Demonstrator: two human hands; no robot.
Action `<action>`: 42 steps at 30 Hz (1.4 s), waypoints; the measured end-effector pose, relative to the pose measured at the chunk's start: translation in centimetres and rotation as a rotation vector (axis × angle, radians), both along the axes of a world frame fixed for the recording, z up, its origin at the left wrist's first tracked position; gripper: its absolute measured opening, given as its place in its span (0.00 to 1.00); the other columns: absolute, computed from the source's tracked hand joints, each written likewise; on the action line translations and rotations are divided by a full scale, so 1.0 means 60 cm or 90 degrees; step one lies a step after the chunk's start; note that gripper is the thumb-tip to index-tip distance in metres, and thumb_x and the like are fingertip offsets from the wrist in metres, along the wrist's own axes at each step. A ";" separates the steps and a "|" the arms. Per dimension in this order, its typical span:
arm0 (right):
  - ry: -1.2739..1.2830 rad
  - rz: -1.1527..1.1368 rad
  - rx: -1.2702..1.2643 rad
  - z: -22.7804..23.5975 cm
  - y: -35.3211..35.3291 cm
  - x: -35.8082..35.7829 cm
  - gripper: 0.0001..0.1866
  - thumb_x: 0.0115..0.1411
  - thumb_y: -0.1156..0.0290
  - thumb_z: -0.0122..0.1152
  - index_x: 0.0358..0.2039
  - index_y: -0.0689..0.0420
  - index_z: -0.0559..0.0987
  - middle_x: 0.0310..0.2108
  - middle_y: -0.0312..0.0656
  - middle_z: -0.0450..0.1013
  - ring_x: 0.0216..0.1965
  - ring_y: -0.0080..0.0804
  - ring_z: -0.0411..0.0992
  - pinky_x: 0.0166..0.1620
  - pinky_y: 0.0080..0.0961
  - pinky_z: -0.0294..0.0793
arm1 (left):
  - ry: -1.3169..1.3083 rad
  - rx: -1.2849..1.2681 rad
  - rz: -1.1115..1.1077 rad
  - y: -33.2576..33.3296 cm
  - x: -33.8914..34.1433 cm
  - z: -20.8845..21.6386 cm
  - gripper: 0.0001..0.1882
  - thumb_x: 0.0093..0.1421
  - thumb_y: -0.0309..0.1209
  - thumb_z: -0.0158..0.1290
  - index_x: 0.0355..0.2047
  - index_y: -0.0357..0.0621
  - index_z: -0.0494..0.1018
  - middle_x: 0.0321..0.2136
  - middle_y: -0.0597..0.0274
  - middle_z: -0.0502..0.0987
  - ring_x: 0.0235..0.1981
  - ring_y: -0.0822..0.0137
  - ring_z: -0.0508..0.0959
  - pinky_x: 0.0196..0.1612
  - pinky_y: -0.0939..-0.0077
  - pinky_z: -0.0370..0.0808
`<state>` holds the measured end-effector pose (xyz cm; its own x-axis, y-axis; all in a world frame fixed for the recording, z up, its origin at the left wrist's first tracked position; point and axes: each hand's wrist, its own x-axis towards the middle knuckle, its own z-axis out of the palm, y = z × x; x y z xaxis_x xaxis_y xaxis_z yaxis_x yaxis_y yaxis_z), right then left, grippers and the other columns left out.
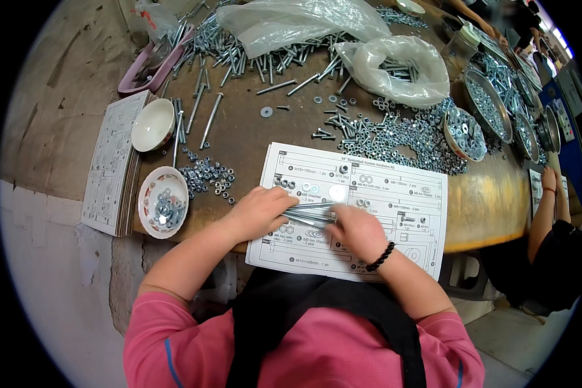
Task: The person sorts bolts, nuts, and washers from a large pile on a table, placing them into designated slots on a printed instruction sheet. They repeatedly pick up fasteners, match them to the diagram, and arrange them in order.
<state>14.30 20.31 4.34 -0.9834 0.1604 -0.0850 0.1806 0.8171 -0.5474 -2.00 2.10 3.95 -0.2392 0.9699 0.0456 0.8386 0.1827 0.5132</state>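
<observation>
My left hand (pixel 260 212) and my right hand (pixel 355 229) meet over a white printed parts sheet (pixel 407 213) at the table's near edge. Both grip a bundle of long silver bolts (pixel 312 213) lying across the sheet, the left at one end and the right at the other. A black bead bracelet (pixel 380 257) circles my right wrist. Small nuts and washers (pixel 337 191) rest on printed spots of the sheet just beyond my fingers.
A bowl of nuts (pixel 163 202) and an empty white bowl (pixel 152 125) stand at left beside a stack of sheets (pixel 110 161). Loose nuts (pixel 401 136), long bolts (pixel 239 58), plastic bags (pixel 401 68) and metal dishes (pixel 464 132) fill the far table. Another person's arm (pixel 548 207) is at right.
</observation>
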 end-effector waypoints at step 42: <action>0.099 -0.050 0.253 -0.012 0.251 -0.317 0.11 0.55 0.73 0.47 0.38 0.53 0.74 0.37 0.46 0.69 0.41 0.41 0.70 0.41 0.36 0.72 | -0.164 0.206 0.306 0.317 -0.350 0.022 0.08 0.49 0.28 0.55 0.30 0.40 0.70 0.28 0.54 0.75 0.31 0.54 0.75 0.36 0.68 0.71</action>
<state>-4.73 35.36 3.62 -0.9630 0.2256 0.1472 0.1908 0.9570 -0.2185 -22.97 21.13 5.25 -0.6870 0.6982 0.2014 0.5435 0.3096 0.7803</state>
